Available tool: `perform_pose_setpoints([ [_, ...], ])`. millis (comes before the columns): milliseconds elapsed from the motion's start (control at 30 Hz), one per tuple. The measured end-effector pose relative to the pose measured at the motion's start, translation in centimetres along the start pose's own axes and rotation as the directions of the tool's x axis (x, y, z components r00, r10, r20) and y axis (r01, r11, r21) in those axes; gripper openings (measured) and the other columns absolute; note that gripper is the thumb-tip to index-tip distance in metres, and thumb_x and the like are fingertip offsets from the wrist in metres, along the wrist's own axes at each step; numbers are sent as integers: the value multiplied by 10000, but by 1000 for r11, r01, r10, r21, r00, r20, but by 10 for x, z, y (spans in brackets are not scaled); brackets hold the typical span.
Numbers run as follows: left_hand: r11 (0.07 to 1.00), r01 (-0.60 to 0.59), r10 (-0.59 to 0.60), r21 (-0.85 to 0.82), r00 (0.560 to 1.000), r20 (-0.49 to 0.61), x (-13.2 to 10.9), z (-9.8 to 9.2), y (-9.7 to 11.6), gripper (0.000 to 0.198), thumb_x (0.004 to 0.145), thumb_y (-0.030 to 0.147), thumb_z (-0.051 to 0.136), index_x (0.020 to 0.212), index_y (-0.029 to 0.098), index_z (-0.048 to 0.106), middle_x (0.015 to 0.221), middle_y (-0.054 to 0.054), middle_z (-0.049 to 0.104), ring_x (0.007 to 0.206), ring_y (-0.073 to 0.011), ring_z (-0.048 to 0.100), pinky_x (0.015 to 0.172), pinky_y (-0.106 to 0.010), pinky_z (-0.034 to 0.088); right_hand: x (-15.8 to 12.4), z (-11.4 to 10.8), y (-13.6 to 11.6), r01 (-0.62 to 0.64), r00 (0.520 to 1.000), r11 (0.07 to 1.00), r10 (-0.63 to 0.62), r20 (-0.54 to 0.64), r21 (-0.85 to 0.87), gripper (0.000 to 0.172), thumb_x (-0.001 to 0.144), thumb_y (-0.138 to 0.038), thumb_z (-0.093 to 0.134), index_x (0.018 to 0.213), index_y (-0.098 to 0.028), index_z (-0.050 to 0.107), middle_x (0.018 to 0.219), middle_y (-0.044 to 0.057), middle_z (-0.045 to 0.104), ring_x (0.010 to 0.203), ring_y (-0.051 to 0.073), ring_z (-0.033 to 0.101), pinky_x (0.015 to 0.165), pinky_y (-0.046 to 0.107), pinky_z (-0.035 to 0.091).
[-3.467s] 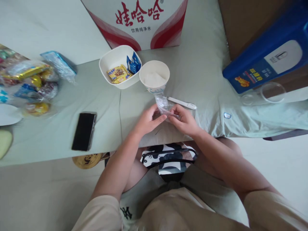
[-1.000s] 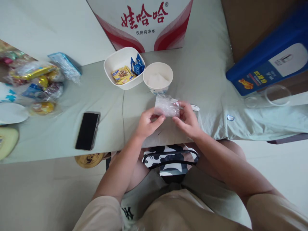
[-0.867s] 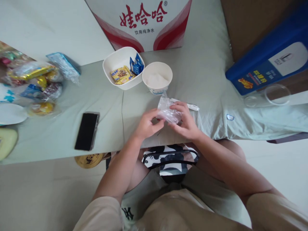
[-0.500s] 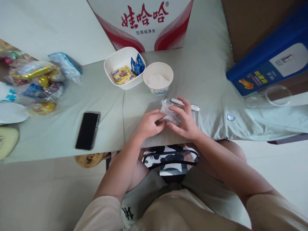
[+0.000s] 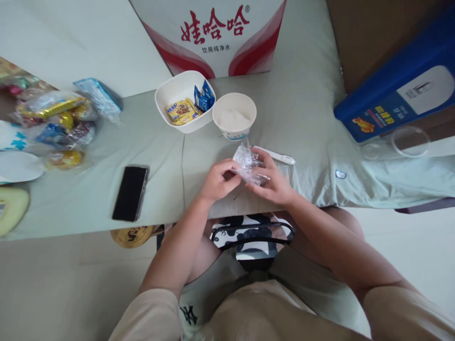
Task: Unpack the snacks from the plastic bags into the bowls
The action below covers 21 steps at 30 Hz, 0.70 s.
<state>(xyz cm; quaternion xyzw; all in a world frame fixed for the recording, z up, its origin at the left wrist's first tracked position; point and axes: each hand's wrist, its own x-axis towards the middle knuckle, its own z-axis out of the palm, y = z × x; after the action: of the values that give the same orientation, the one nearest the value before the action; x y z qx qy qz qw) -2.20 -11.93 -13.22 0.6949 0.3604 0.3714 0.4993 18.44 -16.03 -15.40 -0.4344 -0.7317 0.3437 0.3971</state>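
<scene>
Crumpled clear plastic wrap (image 5: pixel 246 163) is bunched between my two hands, above the cloth near its front edge. My left hand (image 5: pixel 220 180) pinches its left side between thumb and fingers. Around the right side of the plastic, my right hand (image 5: pixel 272 180) curves loosely, its fingers partly spread and touching it. A slim white tool (image 5: pixel 279 155) lies just beyond my right hand, one end hidden behind the fingers. Directly ahead stands a white paper cup (image 5: pixel 233 132), with something white inside. The white bowl (image 5: pixel 164 106) beside it holds yellow packets (image 5: pixel 182 111) and blue packets (image 5: pixel 204 97).
A black phone (image 5: pixel 130 193) lies to the left on the green cloth (image 5: pixel 156 142). Bagged snacks (image 5: pixel 60 118) are heaped at far left. A white-and-red carton (image 5: pixel 220 61) stands behind the bowl. On the right are a blue box (image 5: pixel 384 104) and a clear plastic cup (image 5: pixel 410 142).
The plastic between my hands has risen and spread upward toward the cup. My right fingers have drawn back slightly toward the plastic, and my left hand keeps its pinch.
</scene>
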Motion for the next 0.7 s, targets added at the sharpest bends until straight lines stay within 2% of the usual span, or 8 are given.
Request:
perform_pose_setpoints([
  [167, 978, 135, -136, -162, 991, 5, -1, 3, -1, 337, 838, 520, 767, 802, 197, 679, 746, -18, 668, 688, -149, 615, 644, -276, 495, 0, 2, 3, -32, 999, 999, 33, -32, 26, 382, 897, -571, 690, 1056, -235, 776, 1588, 144, 424, 1464, 392, 459, 1232, 618, 410],
  [333, 969, 142, -142, -203, 990, 15, 0, 7, -4, 447, 809, 617, 786, 961, 206, 698, 881, -42, 735, 758, -160, 672, 684, -272, 543, 1, 1, 2, -50, 996, 998, 52, -74, 40, 311, 957, -521, 624, 968, -257, 788, 1556, 115, 471, 1442, 361, 492, 1218, 616, 425],
  [400, 979, 122, -123, -166, 992, 5, 1, 7, -3, 480, 836, 666, 736, 941, 198, 707, 885, -54, 742, 771, -167, 675, 697, -282, 542, 1, 1, 0, -41, 995, 998, 45, -86, 48, 310, 965, -514, 615, 949, -257, 786, 1532, 119, 489, 1439, 359, 496, 1212, 615, 427],
  [467, 992, 85, -90, -89, 995, -42, 1, 6, 1, 513, 890, 699, 648, 829, 191, 692, 780, -42, 703, 702, -156, 632, 656, -285, 504, 2, 1, -2, -40, 994, 997, 46, -103, 62, 321, 969, -515, 608, 922, -248, 781, 1497, 128, 513, 1417, 357, 514, 1184, 605, 455],
  [600, 991, -10, 28, 135, 991, -127, 0, 4, 9, 591, 951, 667, 576, 595, 195, 561, 564, 6, 507, 555, -122, 463, 558, -286, 369, 2, 0, -4, -79, 989, 995, 86, -122, 58, 340, 972, -503, 603, 843, -223, 747, 1403, 141, 576, 1326, 340, 569, 1083, 557, 531],
  [700, 981, -46, 76, 186, 985, -154, -1, 3, 8, 578, 955, 617, 603, 571, 190, 535, 545, 16, 482, 539, -109, 433, 548, -280, 344, 3, 2, -3, -104, 979, 994, 107, -172, 27, 258, 947, -473, 639, 942, -225, 713, 1304, 144, 612, 1244, 312, 600, 1040, 517, 547],
])
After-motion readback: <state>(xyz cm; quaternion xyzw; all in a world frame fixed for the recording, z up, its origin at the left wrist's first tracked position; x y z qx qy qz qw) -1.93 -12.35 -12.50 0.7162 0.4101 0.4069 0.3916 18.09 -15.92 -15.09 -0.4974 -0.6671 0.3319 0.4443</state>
